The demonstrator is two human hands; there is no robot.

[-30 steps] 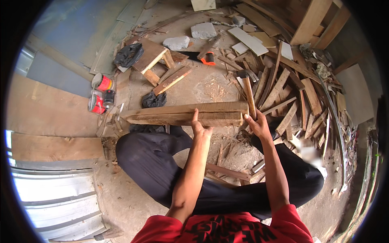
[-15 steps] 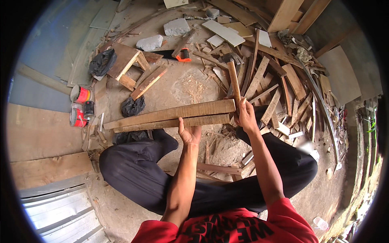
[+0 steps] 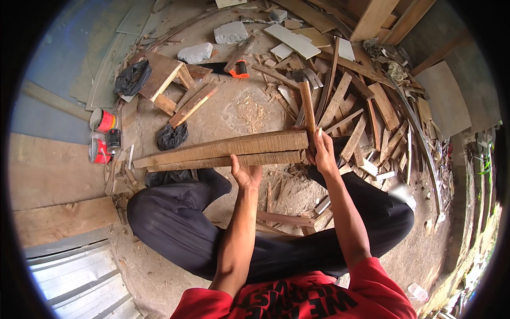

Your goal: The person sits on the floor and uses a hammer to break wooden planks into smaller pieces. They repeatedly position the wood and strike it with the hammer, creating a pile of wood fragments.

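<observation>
Two long wooden pieces (image 3: pixel 228 148) lie one beside the other, stretching leftward across the front of my legs. My left hand (image 3: pixel 247 175) grips them from the near side, thumb up against the nearer piece, the other fingers hidden beneath. My right hand (image 3: pixel 322 151) is closed round a narrow wooden stick (image 3: pixel 307 109), which points away from me and stands across the right ends of the two pieces. Just past the stick's far end is a dark metal hammer head (image 3: pixel 314 78); whether it joins the stick I cannot tell.
Scrap wood (image 3: pixel 340 101) is heaped at the right. A small wooden stool (image 3: pixel 161 74) stands far left, near an orange-handled saw (image 3: pixel 240 69) and pale stone blocks (image 3: pixel 231 33). Paint cans (image 3: pixel 99 151) sit by the left wall. A wooden frame (image 3: pixel 284 219) lies between my legs.
The view has shifted very slightly. Both hands keep their hold; the right hand and the stick have barely moved against the ends of the long pieces.
</observation>
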